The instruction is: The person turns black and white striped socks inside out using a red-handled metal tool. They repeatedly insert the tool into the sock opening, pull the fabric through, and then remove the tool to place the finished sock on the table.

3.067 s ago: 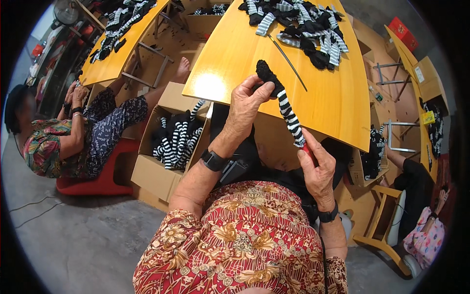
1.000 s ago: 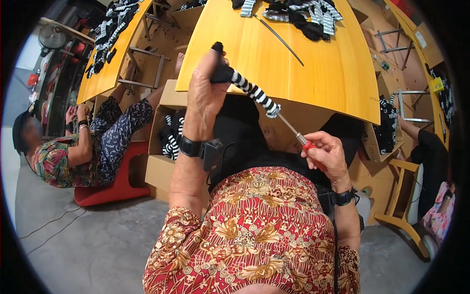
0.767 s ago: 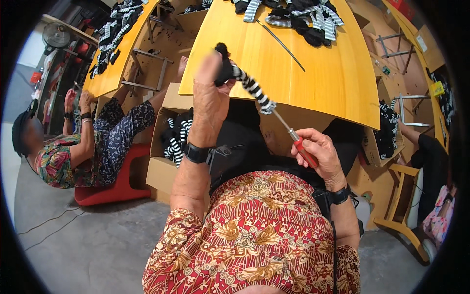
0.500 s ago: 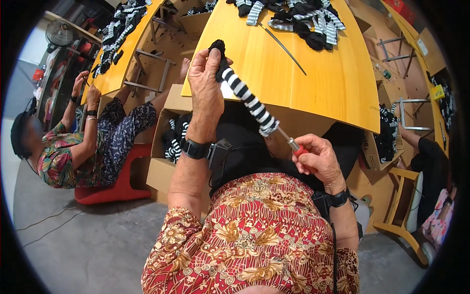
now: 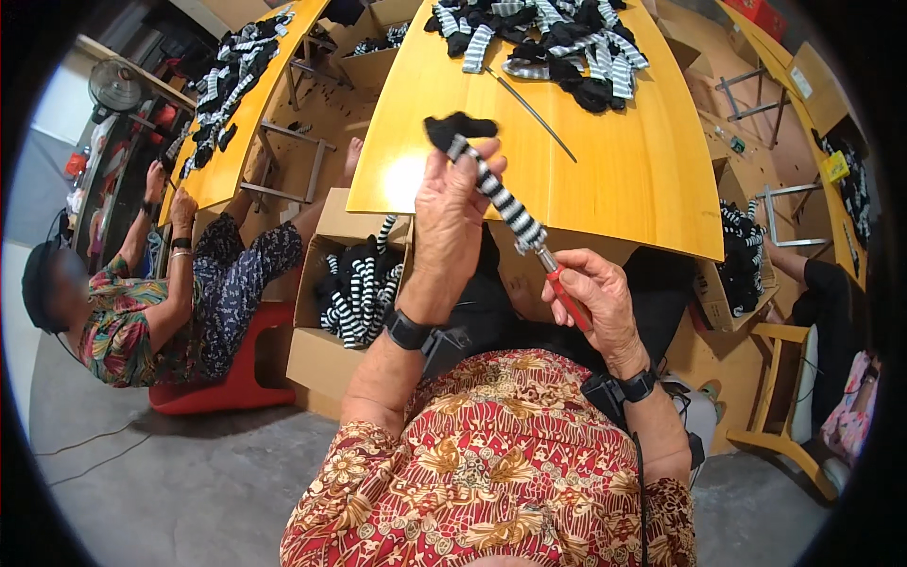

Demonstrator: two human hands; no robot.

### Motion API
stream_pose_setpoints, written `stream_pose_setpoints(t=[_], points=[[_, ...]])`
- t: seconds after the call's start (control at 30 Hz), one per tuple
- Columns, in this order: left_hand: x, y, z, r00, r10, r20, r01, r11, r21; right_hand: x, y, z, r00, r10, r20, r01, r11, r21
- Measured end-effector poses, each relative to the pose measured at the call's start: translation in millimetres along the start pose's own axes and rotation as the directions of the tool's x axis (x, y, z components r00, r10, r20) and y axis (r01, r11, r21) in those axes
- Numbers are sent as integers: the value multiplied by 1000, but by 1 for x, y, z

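A black-and-white striped knitted sock [image 5: 511, 210] with a black end is stretched over the metal shaft of a red-handled rod tool [image 5: 568, 296]. My left hand [image 5: 448, 213] grips the sock near its upper part, and the black end flops over above the fingers. My right hand [image 5: 601, 307] is closed round the red handle below the sock's open edge. Only a short piece of bare metal shows between that edge and the handle; the tool's tip is hidden inside the sock.
A pile of striped socks [image 5: 567, 42] lies on the yellow table [image 5: 642, 180], beside a thin dark rod [image 5: 535, 115]. Cardboard boxes of socks stand left [image 5: 316, 364] and right of my legs. At left a person [image 5: 142, 312] sits on a red chair [image 5: 248, 364].
My left hand has shifted right and down along the sock, nearer my right hand. The black end now bends over to the right. My right hand's tool points more steeply upward.
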State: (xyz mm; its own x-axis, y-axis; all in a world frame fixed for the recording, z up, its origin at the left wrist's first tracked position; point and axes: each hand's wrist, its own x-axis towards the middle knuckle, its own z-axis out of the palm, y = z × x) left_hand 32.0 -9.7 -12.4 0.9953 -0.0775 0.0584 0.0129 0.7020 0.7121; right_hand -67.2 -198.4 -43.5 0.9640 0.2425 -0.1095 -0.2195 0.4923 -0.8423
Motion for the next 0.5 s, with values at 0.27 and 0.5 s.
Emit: stream_pose_setpoints(t=[0.27, 0.5], points=[[-12, -28, 6, 1000, -15, 16, 14, 998, 61, -4, -21, 25, 979, -182, -90, 142, 931, -337], [-3, 11, -13, 997, 18, 76, -43, 941, 336, -13, -32, 3, 939, -308, 152, 300, 519, -800]])
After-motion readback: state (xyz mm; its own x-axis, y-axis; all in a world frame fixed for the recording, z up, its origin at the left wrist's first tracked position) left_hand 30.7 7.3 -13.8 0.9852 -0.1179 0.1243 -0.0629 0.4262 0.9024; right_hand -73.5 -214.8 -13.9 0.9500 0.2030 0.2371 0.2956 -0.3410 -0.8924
